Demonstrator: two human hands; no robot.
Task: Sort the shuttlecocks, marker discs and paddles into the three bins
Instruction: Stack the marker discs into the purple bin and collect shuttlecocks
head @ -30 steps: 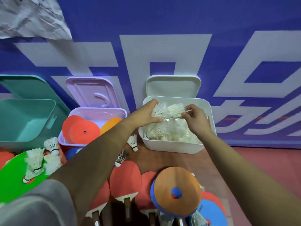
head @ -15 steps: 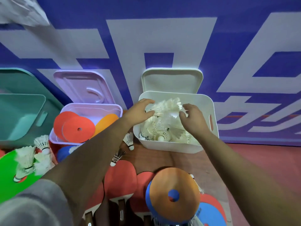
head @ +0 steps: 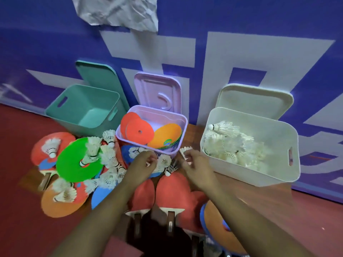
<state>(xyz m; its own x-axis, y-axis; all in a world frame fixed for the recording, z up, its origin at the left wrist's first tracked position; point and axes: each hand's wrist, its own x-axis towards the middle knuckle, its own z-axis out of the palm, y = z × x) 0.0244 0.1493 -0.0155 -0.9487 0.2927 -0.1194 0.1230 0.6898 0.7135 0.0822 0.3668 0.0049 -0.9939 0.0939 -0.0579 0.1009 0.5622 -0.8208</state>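
Observation:
My right hand (head: 194, 161) pinches a white shuttlecock (head: 183, 151) just in front of the purple bin (head: 141, 146), which holds red and orange marker discs (head: 139, 130). My left hand (head: 143, 164) hovers with curled fingers over loose shuttlecocks (head: 163, 162) beside it; whether it grips one is unclear. To the right, the white bin (head: 248, 175) holds several shuttlecocks (head: 232, 143). The teal bin (head: 78, 119) on the left has nothing in it. Red paddles (head: 172, 191) lie under my forearms.
A green disc (head: 74, 164), an orange disc (head: 55, 206) and more shuttlecocks (head: 109, 158) lie piled on the floor at the left. An orange-and-blue disc stack (head: 215, 219) sits at the lower right. Bin lids lean on the blue wall (head: 241, 25) behind.
Both hands have left the white bin and come down to the pile in front of the purple bin. My view has swung left, bringing the teal bin fully into sight.

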